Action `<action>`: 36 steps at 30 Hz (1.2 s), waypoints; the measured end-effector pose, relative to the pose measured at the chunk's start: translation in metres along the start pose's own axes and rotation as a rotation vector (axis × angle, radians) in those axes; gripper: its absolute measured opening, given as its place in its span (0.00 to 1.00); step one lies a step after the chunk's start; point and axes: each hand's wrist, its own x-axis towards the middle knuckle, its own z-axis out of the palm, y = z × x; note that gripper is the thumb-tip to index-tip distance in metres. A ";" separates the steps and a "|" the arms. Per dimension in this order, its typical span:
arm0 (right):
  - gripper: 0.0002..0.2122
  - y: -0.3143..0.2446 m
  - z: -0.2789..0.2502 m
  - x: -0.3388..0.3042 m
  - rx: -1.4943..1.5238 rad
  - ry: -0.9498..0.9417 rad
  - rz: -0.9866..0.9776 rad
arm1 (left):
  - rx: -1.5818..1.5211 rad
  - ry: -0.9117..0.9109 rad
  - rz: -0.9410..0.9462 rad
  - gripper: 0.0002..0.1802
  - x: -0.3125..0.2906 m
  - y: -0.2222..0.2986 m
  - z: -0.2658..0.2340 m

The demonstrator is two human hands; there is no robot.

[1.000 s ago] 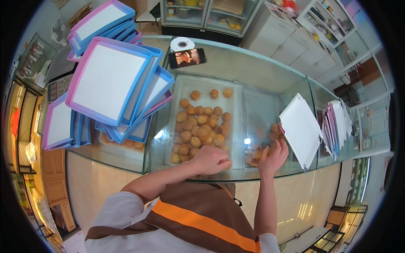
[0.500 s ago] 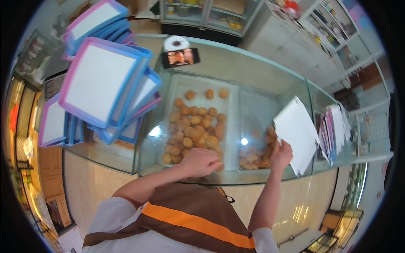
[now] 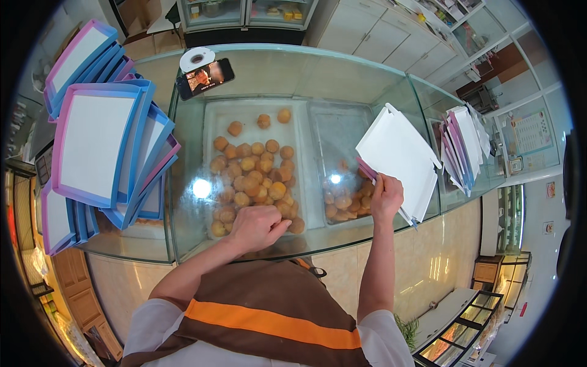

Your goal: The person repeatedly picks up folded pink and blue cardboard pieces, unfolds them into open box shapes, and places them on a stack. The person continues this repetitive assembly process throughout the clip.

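My left hand rests over the near part of the glass counter, its fingers curled in and nothing showing in them. My right hand pinches the left edge of some flat white cardboard box blanks lying on the counter's right part. A purple edge peeks out beside those fingers. Beneath the glass, under and beyond my left hand, a white tray holds many round golden-brown buns. A second tray beside it has more buns at its near end.
Folded blue and purple box trays with white bottoms are stacked high at left. A phone leans against a white roll at the far edge. More flat blanks stand at right. White cabinets and a glass-door fridge stand beyond.
The whole view has swung, so the counter sits further left in the picture. My right hand still grips the blanks, where a purple edge now shows. My left hand stays curled over the glass.
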 end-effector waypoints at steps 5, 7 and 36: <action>0.02 -0.003 -0.014 0.008 -0.007 0.055 -0.111 | 0.001 -0.009 -0.012 0.20 -0.003 -0.001 0.001; 0.02 0.000 -0.017 0.010 0.015 0.069 -0.078 | 0.002 -0.015 -0.009 0.20 -0.002 -0.001 0.001; 0.20 -0.077 -0.151 -0.013 1.188 0.543 0.554 | -0.666 0.355 0.132 0.33 0.071 0.070 -0.110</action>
